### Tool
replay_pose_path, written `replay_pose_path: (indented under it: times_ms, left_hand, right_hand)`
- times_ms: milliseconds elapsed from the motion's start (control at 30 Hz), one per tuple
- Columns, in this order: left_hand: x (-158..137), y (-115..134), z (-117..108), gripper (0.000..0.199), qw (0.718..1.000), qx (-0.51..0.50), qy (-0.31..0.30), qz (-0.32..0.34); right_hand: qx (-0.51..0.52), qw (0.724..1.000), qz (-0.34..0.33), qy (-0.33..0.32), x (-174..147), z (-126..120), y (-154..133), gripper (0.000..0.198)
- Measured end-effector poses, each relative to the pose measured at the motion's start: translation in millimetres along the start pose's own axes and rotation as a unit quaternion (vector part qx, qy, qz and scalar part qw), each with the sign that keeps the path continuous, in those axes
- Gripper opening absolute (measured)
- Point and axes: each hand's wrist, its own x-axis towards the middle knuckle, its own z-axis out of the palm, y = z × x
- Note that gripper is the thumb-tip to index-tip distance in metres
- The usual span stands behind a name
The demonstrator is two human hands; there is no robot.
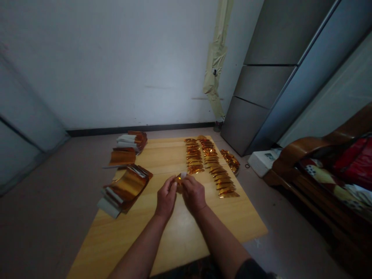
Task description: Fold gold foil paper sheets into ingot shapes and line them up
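Over the middle of the wooden table point(192, 224), both my hands pinch one small sheet of gold foil paper point(179, 179), which is partly folded and shows a pale patch at its upper right. My left hand point(167, 197) grips its left side, fingers closed. At the other side my right hand point(194, 193) has its fingertips bent onto the paper. The fingers hide much of the fold. To the right lie rows of folded gold foil pieces point(194, 157), overlapping one another. Loose stacks of flat gold foil sheets point(129, 184) rest along the left edge.
More gold pieces fill a container point(231, 161) beyond the table's right edge. A grey refrigerator point(261, 85) stands at the back right, near a white box point(261, 162) on the floor. A carved wooden bench point(293, 151) is at the far right.
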Motion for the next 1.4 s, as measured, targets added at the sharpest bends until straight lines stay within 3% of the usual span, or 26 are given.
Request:
replay_pose_path:
  times_ms: [200, 367, 467, 567, 633, 700, 900, 1067, 1233, 1400]
  left_hand:
    - [4, -2, -2, 0.04, 0.999, -0.018, 0.025, -0.044]
    - [5, -7, -3, 0.042, 0.995, -0.079, 0.009, -0.067]
    - [4, -8, -4, 0.041, 0.993, -0.091, 0.01, -0.071]
    - [4, -11, -4, 0.04, 0.99, -0.113, 0.01, -0.078]
    - [4, -12, -4, 0.039, 0.988, -0.129, 0.011, -0.085]
    - [4, -13, -3, 0.037, 0.988, -0.131, 0.014, -0.085]
    - [3, -8, -1, 0.029, 0.999, -0.017, 0.023, -0.042]
    - [3, -5, 4, 0.026, 0.996, 0.078, 0.038, -0.002]
    - [4, -7, 2, 0.017, 0.989, 0.131, 0.046, 0.049]
    - [6, -7, -2, 0.015, 0.991, 0.12, 0.04, 0.038]
  right_hand:
    - [-0.021, 0.994, -0.05, -0.092, -5, 9, -6, 0.013]
    - [0.044, 0.993, -0.048, -0.103, -8, 7, -3, 0.017]
    - [0.084, 0.993, -0.025, -0.085, -10, 5, -5, 0.016]
    - [0.129, 0.991, 0.039, -0.013, -9, 5, -2, 0.013]
    - [0.14, 0.985, 0.09, 0.05, -7, 6, 3, 0.019]
    - [0.139, 0.981, 0.113, 0.07, -5, 8, 9, 0.029]
    - [0.11, 0.985, 0.132, -0.021, -1, 12, 15, 0.022]
    - [0.071, 0.989, 0.122, -0.041, -2, 12, 14, 0.022]
    - [0.033, 0.994, 0.069, -0.075, -5, 8, 12, 0.021]
    - [0.02, 0.994, 0.056, -0.087, -7, -3, 6, 0.019]
